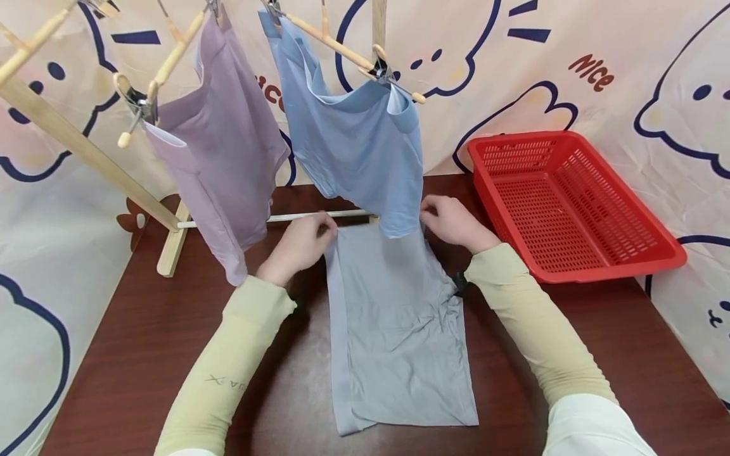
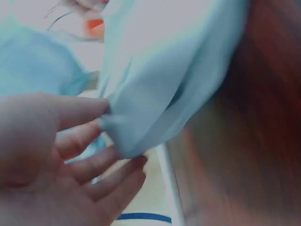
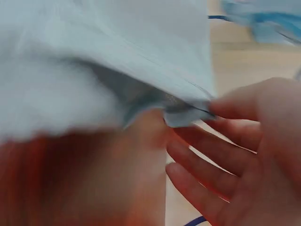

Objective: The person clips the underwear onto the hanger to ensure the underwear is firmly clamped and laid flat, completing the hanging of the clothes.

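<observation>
Grey underpants (image 1: 399, 342) stretch over the table, waistband along the left side, with wrinkles at the right. My left hand (image 1: 299, 246) pinches their far left corner between thumb and fingers. At the far right corner, my right hand (image 1: 456, 221) pinches the cloth, its fingertips partly hidden in the head view by hanging blue underpants (image 1: 359, 133). Up close in the left wrist view, the grey cloth (image 2: 150, 94) sits at the thumb tip, somewhat blurred. The right wrist view shows an edge of the grey cloth (image 3: 188, 115) between thumb and forefinger.
Purple underpants (image 1: 228, 133) and the blue pair hang from clip hangers on a wooden rack (image 1: 91, 152), low over the table's far side. A red basket (image 1: 576, 202) stands at the far right of the brown table (image 1: 188, 316). A printed cloth backs everything.
</observation>
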Tool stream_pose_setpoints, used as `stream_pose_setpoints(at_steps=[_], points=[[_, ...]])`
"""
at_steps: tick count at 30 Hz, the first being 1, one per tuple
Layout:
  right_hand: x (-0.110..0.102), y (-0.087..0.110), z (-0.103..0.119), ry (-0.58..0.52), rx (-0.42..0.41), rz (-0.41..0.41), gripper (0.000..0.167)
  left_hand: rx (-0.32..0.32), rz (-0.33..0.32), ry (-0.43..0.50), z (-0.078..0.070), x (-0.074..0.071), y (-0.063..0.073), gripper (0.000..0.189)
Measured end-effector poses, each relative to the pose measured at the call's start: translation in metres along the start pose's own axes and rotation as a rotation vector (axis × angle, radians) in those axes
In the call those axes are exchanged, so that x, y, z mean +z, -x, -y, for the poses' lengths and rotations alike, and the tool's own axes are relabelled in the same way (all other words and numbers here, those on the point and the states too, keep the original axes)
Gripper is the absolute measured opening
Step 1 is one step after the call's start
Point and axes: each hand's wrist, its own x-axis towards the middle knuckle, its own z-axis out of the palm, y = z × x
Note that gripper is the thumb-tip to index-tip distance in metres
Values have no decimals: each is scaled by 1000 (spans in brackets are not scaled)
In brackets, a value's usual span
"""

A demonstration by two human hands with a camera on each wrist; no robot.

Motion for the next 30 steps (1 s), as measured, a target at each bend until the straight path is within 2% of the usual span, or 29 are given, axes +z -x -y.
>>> stream_pose_setpoints(at_steps=[3, 5, 8, 11, 13, 16, 18, 20, 22, 24, 26, 27, 30], points=[[-5, -6, 1, -164, 66, -31, 23, -69, -36, 170, 3, -7, -5, 10], [-4, -12, 0, -219, 91, -60, 26, -90, -77, 191, 7, -7, -11, 13], [1, -18, -3, -214, 116, -74, 33, -108, -92, 153, 11, 0, -17, 28], [4, -16, -2, -161, 122, -30, 46, -105, -48, 76, 9, 6, -14, 44], [3, -11, 2, -122, 101, 4, 52, -70, -21, 19, 3, 9, -7, 48], [1, 2, 11, -60, 0, 32, 50, 26, 25, -65, -14, 15, 10, 48], [2, 15, 22, -39, -83, 60, 37, 101, 87, -107, -25, 22, 24, 48], [5, 31, 30, -32, -183, 126, 22, 170, 188, -145, -36, 30, 38, 53], [11, 47, 37, -62, -256, 249, 10, 212, 302, -192, -44, 38, 52, 64], [18, 60, 39, -85, -294, 393, 8, 215, 417, -262, -48, 44, 62, 82], [25, 71, 35, -93, -285, 492, 8, 187, 503, -328, -49, 49, 69, 99], [27, 74, 31, -91, -259, 515, 8, 173, 530, -362, -49, 50, 71, 106], [27, 82, 16, -51, -176, 490, 15, 139, 575, -444, -48, 52, 74, 119]])
